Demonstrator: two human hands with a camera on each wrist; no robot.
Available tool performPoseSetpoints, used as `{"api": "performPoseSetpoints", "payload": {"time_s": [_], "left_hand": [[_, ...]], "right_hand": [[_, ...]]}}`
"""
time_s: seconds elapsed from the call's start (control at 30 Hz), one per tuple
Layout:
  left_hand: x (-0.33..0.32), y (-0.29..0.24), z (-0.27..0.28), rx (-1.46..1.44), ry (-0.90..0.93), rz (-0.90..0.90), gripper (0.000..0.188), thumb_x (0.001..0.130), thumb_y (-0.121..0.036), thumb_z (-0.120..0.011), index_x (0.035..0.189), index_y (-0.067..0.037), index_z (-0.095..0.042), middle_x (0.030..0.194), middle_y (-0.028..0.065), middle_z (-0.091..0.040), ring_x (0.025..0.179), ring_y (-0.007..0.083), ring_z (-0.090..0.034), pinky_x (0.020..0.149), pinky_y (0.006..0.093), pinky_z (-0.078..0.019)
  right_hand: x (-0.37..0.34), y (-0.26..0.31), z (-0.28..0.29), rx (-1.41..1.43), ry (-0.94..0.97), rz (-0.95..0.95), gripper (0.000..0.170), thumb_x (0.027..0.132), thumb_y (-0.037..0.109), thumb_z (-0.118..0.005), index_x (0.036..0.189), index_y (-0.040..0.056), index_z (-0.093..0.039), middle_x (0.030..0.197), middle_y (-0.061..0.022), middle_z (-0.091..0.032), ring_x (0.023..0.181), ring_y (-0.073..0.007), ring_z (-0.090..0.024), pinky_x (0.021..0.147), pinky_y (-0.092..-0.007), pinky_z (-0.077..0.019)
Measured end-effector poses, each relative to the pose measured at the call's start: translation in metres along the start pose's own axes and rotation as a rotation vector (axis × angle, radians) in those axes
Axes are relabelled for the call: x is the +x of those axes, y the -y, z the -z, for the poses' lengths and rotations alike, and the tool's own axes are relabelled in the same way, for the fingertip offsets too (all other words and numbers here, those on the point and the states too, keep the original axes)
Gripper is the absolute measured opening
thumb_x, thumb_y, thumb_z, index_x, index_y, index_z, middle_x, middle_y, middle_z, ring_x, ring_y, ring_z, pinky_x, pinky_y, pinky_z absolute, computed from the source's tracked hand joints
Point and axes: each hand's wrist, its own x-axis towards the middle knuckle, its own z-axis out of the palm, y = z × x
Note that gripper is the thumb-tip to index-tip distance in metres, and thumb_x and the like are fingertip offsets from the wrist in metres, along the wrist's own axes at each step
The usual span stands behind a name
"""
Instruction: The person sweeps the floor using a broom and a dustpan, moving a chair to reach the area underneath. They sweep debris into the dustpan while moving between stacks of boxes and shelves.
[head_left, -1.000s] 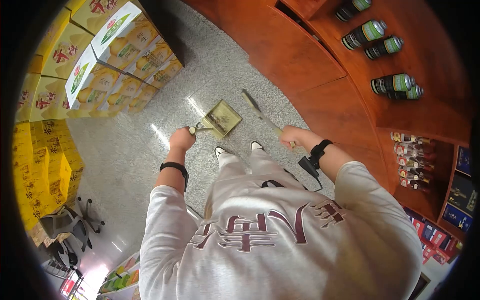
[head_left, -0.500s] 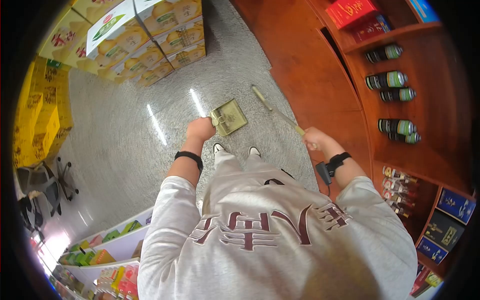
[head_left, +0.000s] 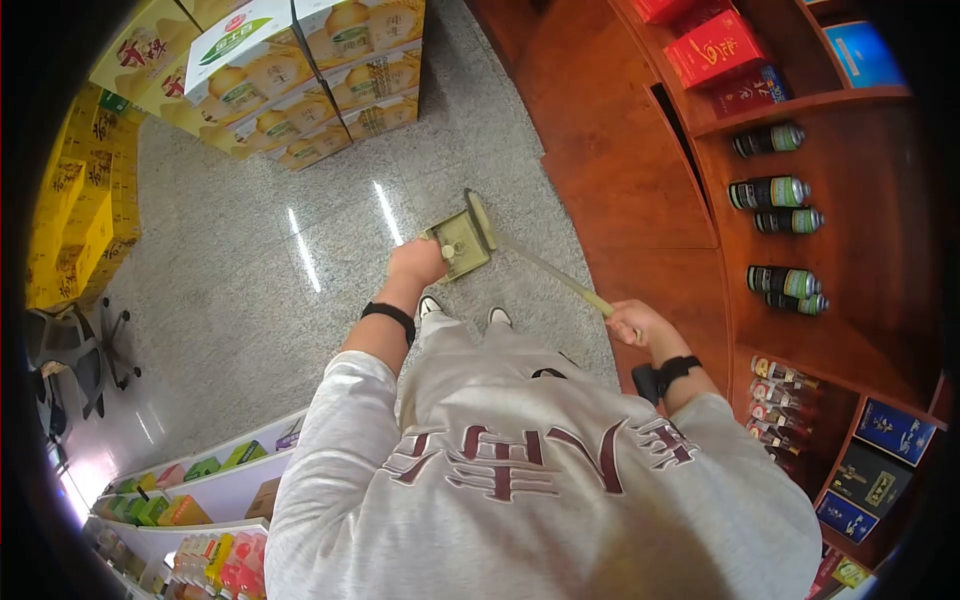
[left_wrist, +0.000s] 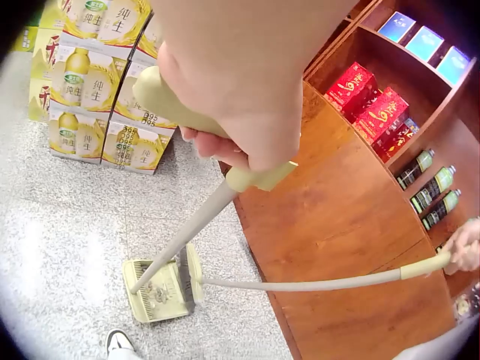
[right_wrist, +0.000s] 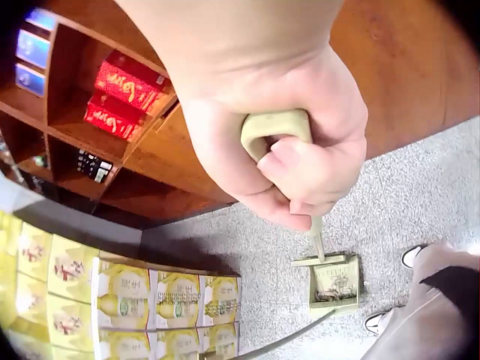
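My left hand (head_left: 418, 260) grips the handle of a long-handled dustpan (head_left: 466, 262), whose pale green pan rests on the floor ahead of my feet. Fingers curled round the pale green grip, my right hand (head_left: 638, 325) holds a broom (head_left: 545, 265). The broom head (head_left: 481, 220) stands at the pan's right edge, and its bristles (left_wrist: 185, 279) show there in the left wrist view. Dark bits of litter (right_wrist: 337, 291) lie inside the pan. In the head view my left hand covers part of the pan's left side.
A curved wooden counter (head_left: 640, 200) runs along the right, its shelves carrying dark cans (head_left: 768, 192) and red boxes (head_left: 715, 50). Stacked drink cartons (head_left: 350, 75) stand ahead to the left. An office chair (head_left: 85, 350) and a white shelf (head_left: 200, 470) with goods are at left.
The broom head has swung left from beside the counter to the dustpan's right edge. Earlier my left hand moved right, over the dustpan's near side. Both hands keep their grips.
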Motion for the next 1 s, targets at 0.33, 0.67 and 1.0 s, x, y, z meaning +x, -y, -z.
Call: {"api": "performPoseSetpoints", "payload": {"time_s": [0.33,0.67,1.0], "left_hand": [[0.002,0.007,-0.007,0.0,-0.021,-0.05,0.026,0.074,-0.024,-0.051,0.09,-0.009,-0.065,0.091,0.0136,-0.065,0.084,0.0309,-0.063,0.073,0.04,-0.0509],[-0.013,0.041,-0.014,-0.05,-0.07,-0.031,0.023,0.073,-0.022,-0.055,0.088,-0.009,-0.066,0.089,0.0135,-0.065,0.083,0.0283,-0.064,0.072,0.0386,-0.0513],[-0.028,0.081,-0.023,-0.196,-0.227,0.173,0.022,0.073,-0.024,-0.055,0.087,-0.009,-0.063,0.086,0.0155,-0.065,0.082,0.0319,-0.062,0.072,0.0424,-0.0499]], "right_hand": [[0.05,-0.006,-0.107,-0.741,-0.167,0.078,0.009,0.074,0.004,-0.051,0.081,-0.0015,-0.053,0.06,-0.0093,-0.049,0.045,-0.0167,-0.046,0.037,-0.0333,-0.0345],[-0.051,-0.023,-0.043,0.257,0.15,0.054,0.008,0.078,0.001,-0.051,0.08,0.0068,-0.045,0.052,0.0025,-0.037,0.037,-0.0058,-0.034,0.032,-0.0217,-0.0263],[0.008,0.018,-0.044,-0.044,-0.074,0.26,0.008,0.076,0.001,-0.053,0.08,0.0033,-0.047,0.054,-0.0017,-0.042,0.036,-0.0098,-0.036,0.032,-0.0235,-0.0283]]}}
